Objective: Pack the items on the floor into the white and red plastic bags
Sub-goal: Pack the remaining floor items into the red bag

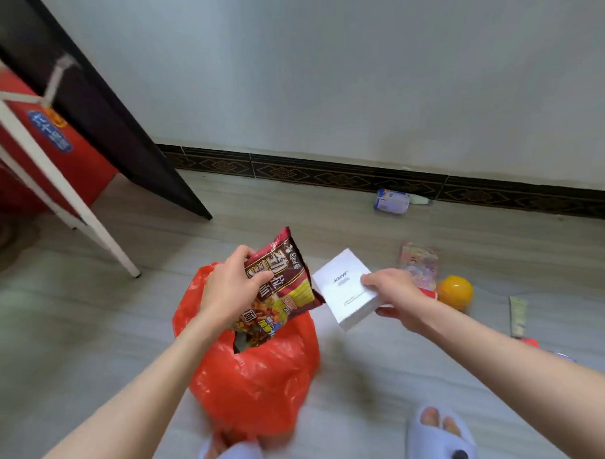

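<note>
A red plastic bag (261, 378) stands open on the floor in front of my feet. My left hand (227, 290) grips a dark red instant-noodle packet (282, 288), whose lower end dips into the bag's mouth. My right hand (396, 294) holds a white box (344, 289) by its right edge, just right of the bag and above the floor. On the floor to the right lie an orange (456, 291), a colourful snack packet (419, 264), a pale tube (518, 316) and a small red item (428, 293) partly hidden behind my right hand. No white bag is in view.
A blue and white bottle (392, 200) lies by the patterned skirting at the far wall. A dark door edge (119, 132), a white metal frame leg (88, 216) and a red box (51, 152) stand at the left. My feet in pale slippers (438, 437) are at the bottom edge.
</note>
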